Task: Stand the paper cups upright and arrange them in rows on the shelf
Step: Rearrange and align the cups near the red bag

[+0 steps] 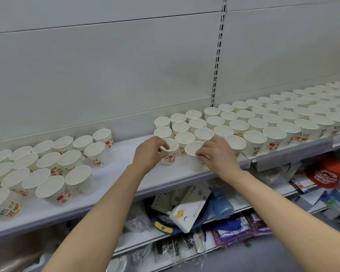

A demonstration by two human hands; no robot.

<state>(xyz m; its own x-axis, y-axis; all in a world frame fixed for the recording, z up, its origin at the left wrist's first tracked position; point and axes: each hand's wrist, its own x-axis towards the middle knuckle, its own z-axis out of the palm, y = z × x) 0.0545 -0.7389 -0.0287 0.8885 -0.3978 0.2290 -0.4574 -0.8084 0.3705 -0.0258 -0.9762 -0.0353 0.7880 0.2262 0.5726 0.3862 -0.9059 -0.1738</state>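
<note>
Now both hands are busy at the front of the shelf (110, 160). The left hand (148, 154) pinches the rim of one cup (170, 154), thumb and fingers curled on its near edge. The right hand (216, 154) pinches the rim of another cup (193, 156) in the same way. Both cups stand upright, mouths up, just beside each other and right at the left end of the neat rows (263, 122).

Those rows fill the shelf to the right, cup touching cup, going far back along the wall. To the left, past a bare gap, sits a loose bunch (47, 165) of cups. They look upright too, but they are crowded together and not in straight lines.

So the step in hand seems to be setting these two cups into the front row, to start a new line at the end of the tidy part. They look close to their spots but not quite snug against their neighbors.

The next move probably calls for a small nudge to line them up, then letting go gently so they do not tip. Paper cups are light and squash easily, so a soft pinch is best. After that, the hands will likely need to reach left to the bunch for more cups.
</note>
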